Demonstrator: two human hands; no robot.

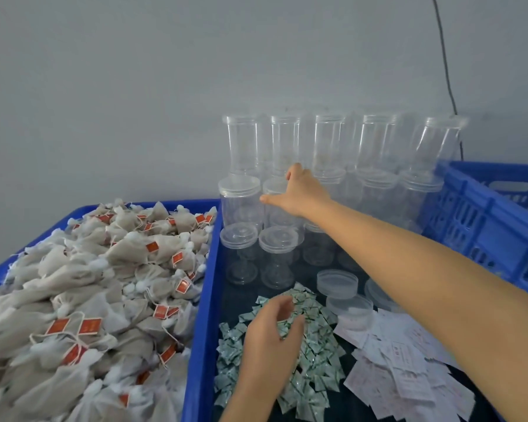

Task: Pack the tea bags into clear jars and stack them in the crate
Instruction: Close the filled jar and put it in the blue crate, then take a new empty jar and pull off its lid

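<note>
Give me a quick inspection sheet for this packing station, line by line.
Surface: dark tray floor inside a blue rim.
Job's things: tea bags heaped in the left tray; clear jars stacked against the wall; blue crate at right.
Clutter: green sachets, paper slips, loose lids.
Hands: left hand over the sachets, fingers curled; right hand on a lidded jar.
Cables: black cable on the wall.
Surroundings: plain grey wall.

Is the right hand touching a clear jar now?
Touching. The head view shows the right hand spread against a lidded clear jar in the middle row, thumb lying across its lid edge.
</note>
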